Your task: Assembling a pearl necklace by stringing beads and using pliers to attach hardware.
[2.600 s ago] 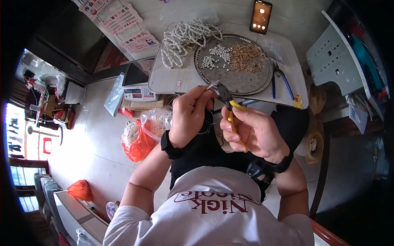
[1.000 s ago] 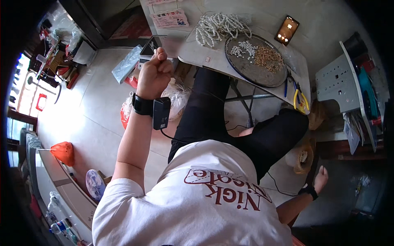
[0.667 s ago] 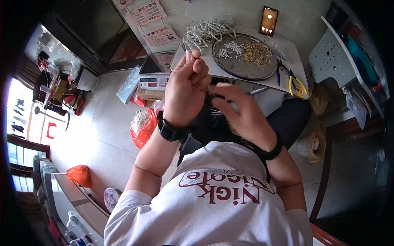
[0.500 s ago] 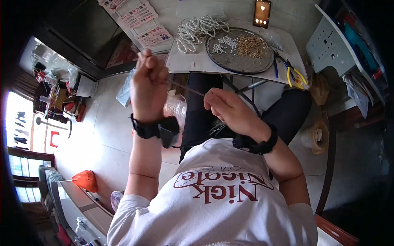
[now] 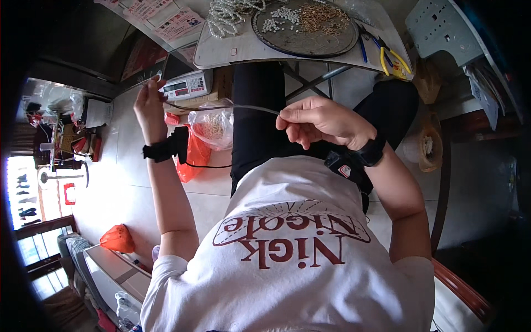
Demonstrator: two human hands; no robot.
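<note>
A thin grey bundle of cord [image 5: 251,107] stretches in a slight sag between my two hands, above my dark-trousered lap. My left hand [image 5: 149,110], raised at the left, pinches the cord's left part; a small pale tip shows by its fingers, too fine to make out. My right hand [image 5: 329,119] grips the other end between thumb and forefinger, its remaining fingers loosely curled. Beyond them, a round dark tray [image 5: 310,46] on the table carries white beads [image 5: 282,16] and gold-coloured small pieces [image 5: 323,19]. Strands of white beads [image 5: 227,15] lie left of the tray.
Pliers with yellow handles [image 5: 385,58] and a blue-handled tool [image 5: 363,48] lie at the right of the white table [image 5: 221,51]. Below its left edge stand a digital scale [image 5: 188,86], a clear plastic bag [image 5: 213,130] and a red bag [image 5: 193,160].
My left hand has moved left and away from the right, so more cord shows between them. My right hand has turned and shifted slightly right. The view has tilted, uncovering the scale.
</note>
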